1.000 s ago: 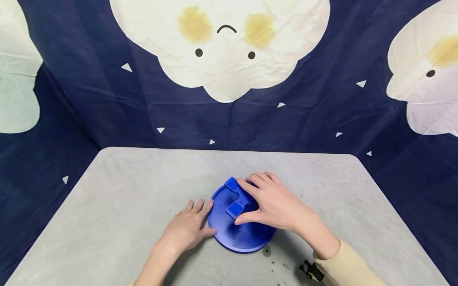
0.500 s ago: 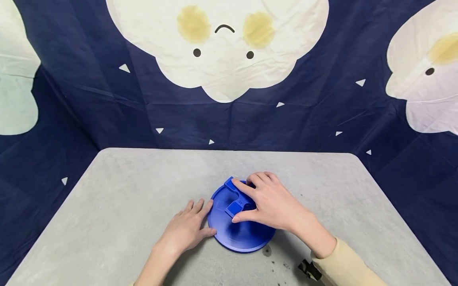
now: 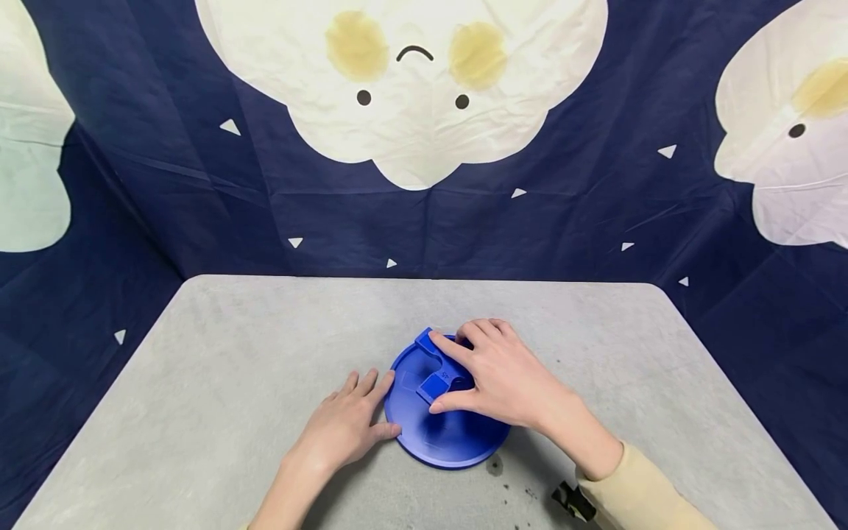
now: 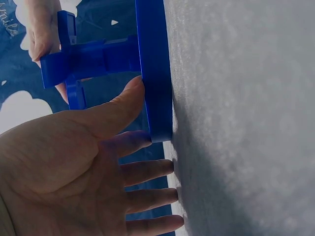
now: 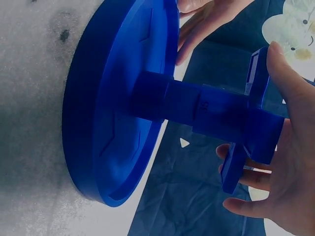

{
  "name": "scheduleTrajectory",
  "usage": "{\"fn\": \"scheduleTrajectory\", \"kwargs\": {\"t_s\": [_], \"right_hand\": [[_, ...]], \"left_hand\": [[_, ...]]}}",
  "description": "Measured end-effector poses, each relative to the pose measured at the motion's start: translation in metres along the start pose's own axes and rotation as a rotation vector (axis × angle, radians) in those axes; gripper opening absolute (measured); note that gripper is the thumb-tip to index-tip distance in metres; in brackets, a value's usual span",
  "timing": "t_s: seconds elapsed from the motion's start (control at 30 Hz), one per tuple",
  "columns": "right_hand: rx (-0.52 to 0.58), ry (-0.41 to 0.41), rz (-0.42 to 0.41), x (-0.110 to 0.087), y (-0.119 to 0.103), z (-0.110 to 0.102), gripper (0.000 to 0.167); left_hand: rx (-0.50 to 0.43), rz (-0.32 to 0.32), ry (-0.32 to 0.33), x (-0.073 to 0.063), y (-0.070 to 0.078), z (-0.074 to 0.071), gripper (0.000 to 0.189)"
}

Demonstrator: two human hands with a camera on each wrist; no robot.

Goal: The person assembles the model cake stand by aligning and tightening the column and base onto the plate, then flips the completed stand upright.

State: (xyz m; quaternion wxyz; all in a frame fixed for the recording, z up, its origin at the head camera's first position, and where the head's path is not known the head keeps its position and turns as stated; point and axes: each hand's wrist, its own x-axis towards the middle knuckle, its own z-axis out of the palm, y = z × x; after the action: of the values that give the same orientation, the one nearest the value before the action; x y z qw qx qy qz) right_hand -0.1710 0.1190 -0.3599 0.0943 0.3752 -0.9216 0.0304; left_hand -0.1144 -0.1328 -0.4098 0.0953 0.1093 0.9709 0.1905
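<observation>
A round blue base (image 3: 450, 447) with a raised rim lies flat on the table. From its middle rises a thick blue post (image 5: 206, 105), topped by a blue piece with several stubby arms (image 3: 435, 386). My right hand (image 3: 510, 375) grips that top piece from the right, thumb and index finger on its arms and the other fingers round the far side. At the base's left edge, my left hand (image 3: 347, 419) has its fingers spread straight; its thumb and index finger touch the rim, and the remaining fingertips are at the tabletop in the left wrist view.
The grey table (image 3: 265, 331) has rounded far corners. Behind it hangs a dark blue cloth (image 3: 424, 228) printed with white clouds. A black device (image 3: 573, 502) sits by the right sleeve. Dark spots (image 3: 495, 464) mark the tabletop just right of the base.
Since a second ago my right thumb and index finger have shifted slightly left on the top piece, which appears turned a little. The left hand and the base stay in place.
</observation>
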Motion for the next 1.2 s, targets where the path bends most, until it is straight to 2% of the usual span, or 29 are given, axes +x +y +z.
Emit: {"fn": "scheduleTrajectory", "kwargs": {"t_s": [0.13,0.23,0.47,0.57,0.77,0.93,1.07,1.2], "right_hand": [[0.071,0.007,0.024,-0.004,0.004,0.001,0.093],[0.160,0.039,0.075,-0.010,0.011,0.001,0.086],[0.354,0.232,0.240,-0.030,0.035,0.004,0.054],[0.405,0.266,0.297,-0.034,0.044,0.007,0.045],[0.497,0.207,0.352,-0.039,0.057,0.020,0.041],[0.528,0.150,0.377,-0.041,0.062,0.029,0.040],[0.521,0.107,0.380,-0.042,0.063,0.035,0.041],[0.499,0.050,0.381,-0.046,0.062,0.041,0.041]], "left_hand": [[0.000,-0.004,0.002,0.000,-0.001,0.001,0.079],[-0.007,-0.008,-0.003,-0.001,-0.001,0.003,0.079],[-0.015,0.007,-0.001,0.001,0.000,0.005,0.079],[-0.003,0.010,-0.005,0.003,0.000,0.002,0.079],[0.054,0.016,-0.032,0.005,0.001,-0.003,0.079],[0.159,0.041,-0.024,0.005,0.001,-0.007,0.075],[0.231,0.075,0.060,0.008,-0.002,-0.008,0.069],[0.241,0.118,0.194,0.014,-0.004,-0.006,0.057]]}}
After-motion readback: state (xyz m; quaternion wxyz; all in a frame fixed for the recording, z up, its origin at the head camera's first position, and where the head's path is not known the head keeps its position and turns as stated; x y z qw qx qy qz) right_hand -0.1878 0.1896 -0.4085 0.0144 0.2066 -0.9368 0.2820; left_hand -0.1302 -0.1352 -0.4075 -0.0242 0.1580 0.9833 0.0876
